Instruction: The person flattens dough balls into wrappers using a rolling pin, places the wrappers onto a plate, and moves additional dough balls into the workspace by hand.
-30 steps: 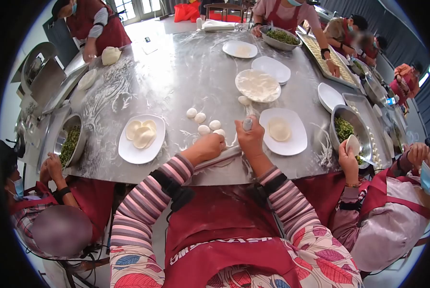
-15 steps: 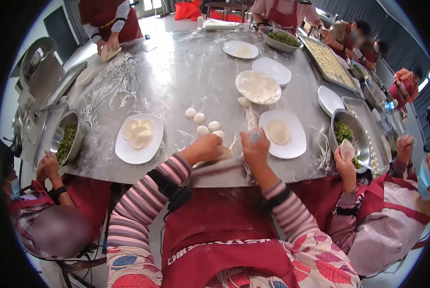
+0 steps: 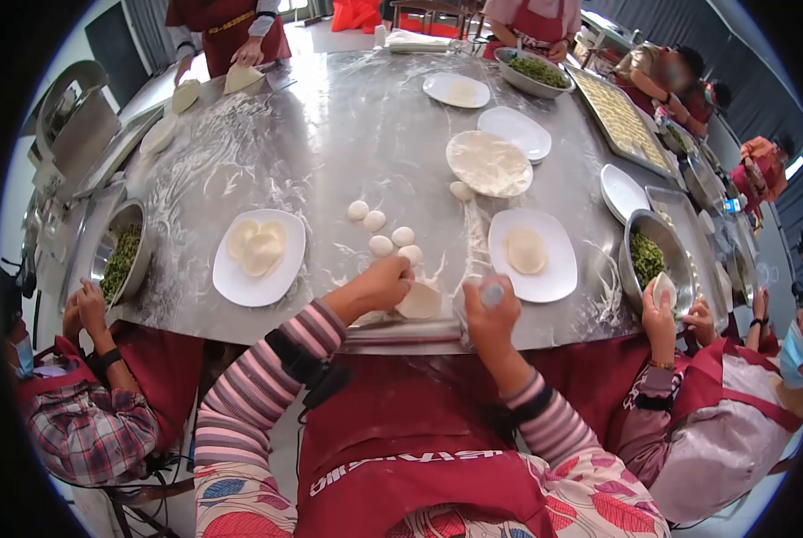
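Observation:
My left hand (image 3: 384, 283) is closed, pinching the edge of a thin round dough wrapper (image 3: 421, 303) near the table's front edge. To its right, my right hand (image 3: 491, 325) is wrapped around a rolling pin (image 3: 492, 294); only its pale rounded end shows above the fist. Several small dough balls (image 3: 380, 246) lie just beyond my left hand. A white plate (image 3: 285, 280) with a few overlapping wrappers (image 3: 262, 251) stands to the left. Another square plate (image 3: 558, 269), holding a pale wrapper (image 3: 524, 249), is beyond my right hand.
Flour streaks the metal table (image 3: 366, 134). A floured plate (image 3: 489, 165) sits further back. Steel bowls of green filling stand left (image 3: 141, 229) and right (image 3: 635, 229). Co-workers sit on both sides; the one at right holds a dumpling (image 3: 663, 289). A filled tray (image 3: 621, 121) lies back right.
My right hand has shifted down and slightly right with the rolling pin. The wrapper by my left hand shows more of its face. Across the table, a co-worker's hands have moved apart.

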Motion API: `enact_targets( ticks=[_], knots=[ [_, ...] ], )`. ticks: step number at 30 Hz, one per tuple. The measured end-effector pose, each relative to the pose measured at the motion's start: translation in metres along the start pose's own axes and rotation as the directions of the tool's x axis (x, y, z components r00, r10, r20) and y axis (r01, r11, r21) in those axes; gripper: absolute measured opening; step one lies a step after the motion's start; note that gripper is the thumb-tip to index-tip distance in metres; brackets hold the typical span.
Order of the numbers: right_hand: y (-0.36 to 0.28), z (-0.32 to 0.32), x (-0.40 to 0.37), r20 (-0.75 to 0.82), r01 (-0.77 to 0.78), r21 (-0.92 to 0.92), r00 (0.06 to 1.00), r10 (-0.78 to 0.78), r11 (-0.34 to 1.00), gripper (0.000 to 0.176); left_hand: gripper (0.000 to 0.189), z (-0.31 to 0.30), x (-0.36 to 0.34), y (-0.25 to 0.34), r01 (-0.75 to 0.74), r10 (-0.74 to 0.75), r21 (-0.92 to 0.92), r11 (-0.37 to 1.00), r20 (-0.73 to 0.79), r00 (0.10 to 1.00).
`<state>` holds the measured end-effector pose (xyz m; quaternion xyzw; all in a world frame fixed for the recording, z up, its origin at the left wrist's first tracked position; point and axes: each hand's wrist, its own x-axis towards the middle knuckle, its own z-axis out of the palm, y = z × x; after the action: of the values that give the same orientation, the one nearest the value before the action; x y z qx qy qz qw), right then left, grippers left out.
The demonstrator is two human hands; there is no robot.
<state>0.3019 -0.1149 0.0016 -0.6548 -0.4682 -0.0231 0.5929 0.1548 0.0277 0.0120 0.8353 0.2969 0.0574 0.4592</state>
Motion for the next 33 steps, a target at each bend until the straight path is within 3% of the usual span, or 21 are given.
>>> enact_targets(
  ticks=[2,4,5,7,9,11,12,13,14,16,18,19,20,22,24,27,29,31,33],
  knots=[
    [0.006,0.000,-0.008,0.007,-0.065,0.083,0.998,0.064,0.994,0.026,0.016,0.002,-0.008,-0.001,0.002,0.000,-0.045,0.999,0.025,1.000],
    [0.010,0.021,0.015,-0.085,0.010,-0.033,0.996,-0.013,0.999,0.027,0.018,0.003,-0.010,0.008,-0.068,0.068,0.024,0.997,0.011,0.998],
    [0.013,0.034,0.033,-0.093,0.141,-0.092,0.984,-0.149,0.986,0.027,0.018,0.000,-0.006,0.011,-0.073,0.072,0.035,0.997,0.023,0.997],
    [0.018,0.054,0.053,-0.030,0.065,-0.032,0.997,-0.066,0.997,0.027,0.021,-0.002,0.000,0.015,-0.022,0.028,0.085,0.996,-0.073,0.997],
    [0.023,0.054,0.049,-0.087,0.117,-0.065,0.989,-0.122,0.991,0.027,0.025,-0.002,0.005,0.009,-0.013,0.016,0.044,0.999,-0.066,0.998],
    [0.025,0.034,0.026,-0.094,0.114,-0.175,0.987,-0.132,0.978,0.029,0.026,0.006,-0.003,0.005,-0.012,0.017,0.176,0.984,-0.029,0.999],
    [0.037,0.026,0.010,-0.106,0.246,-0.330,0.950,-0.295,0.911,0.031,0.025,0.009,-0.010,0.005,-0.060,0.071,0.164,0.985,-0.065,0.995],
    [0.029,0.009,0.000,0.024,0.224,-0.244,0.974,-0.225,0.943,0.029,0.025,0.009,-0.018,0.004,-0.105,0.122,0.160,0.982,-0.103,0.987],
    [-0.004,-0.001,-0.006,-0.025,-0.057,0.017,0.998,0.057,0.998,0.026,0.025,0.000,-0.026,0.000,-0.076,0.104,0.173,0.982,-0.160,0.982],
    [0.004,-0.010,-0.021,-0.011,-0.074,0.089,0.997,0.076,0.993,0.023,0.022,-0.015,-0.035,-0.001,-0.189,0.189,0.007,0.982,-0.060,0.980],
    [0.003,-0.010,-0.018,-0.018,0.022,0.114,1.000,-0.020,0.993,0.020,0.021,-0.047,-0.055,-0.004,-0.172,0.154,-0.074,0.982,-0.202,0.967],
    [0.003,-0.011,-0.019,-0.037,0.098,0.114,0.995,-0.094,0.989,0.018,0.022,-0.073,-0.066,-0.003,-0.018,0.005,-0.066,0.998,-0.192,0.981],
    [0.003,-0.014,-0.021,0.023,-0.071,0.142,0.997,0.068,0.987,0.022,0.024,-0.098,-0.072,-0.014,0.075,-0.086,-0.064,0.995,-0.211,0.974],
    [0.003,-0.013,-0.019,0.030,-0.102,0.178,0.995,0.098,0.979,0.022,0.036,-0.148,-0.083,-0.053,0.065,-0.076,-0.044,0.997,-0.329,0.941],
    [0.004,-0.011,-0.020,0.039,-0.135,0.212,0.991,0.130,0.968,0.022,0.044,-0.186,-0.095,-0.069,0.336,-0.261,0.054,0.940,-0.521,0.813],
    [0.001,-0.013,-0.018,0.045,-0.150,0.186,0.989,0.144,0.971,0.023,0.041,-0.203,-0.083,-0.074,0.326,-0.238,0.046,0.944,-0.588,0.773],
    [-0.012,-0.018,-0.013,-0.006,0.123,0.090,0.992,-0.123,0.988,0.024,0.042,-0.182,-0.051,-0.044,0.300,-0.230,0.065,0.952,-0.497,0.837],
    [-0.018,-0.020,-0.009,-0.032,0.158,0.048,0.987,-0.156,0.986,0.025,0.042,-0.151,-0.011,-0.027,0.168,-0.055,0.326,0.930,-0.328,0.943],
    [-0.016,-0.018,-0.010,-0.006,0.112,0.105,0.994,-0.112,0.988,0.026,0.046,-0.111,0.026,-0.013,0.019,0.093,0.474,0.880,-0.211,0.973]
  ],
)
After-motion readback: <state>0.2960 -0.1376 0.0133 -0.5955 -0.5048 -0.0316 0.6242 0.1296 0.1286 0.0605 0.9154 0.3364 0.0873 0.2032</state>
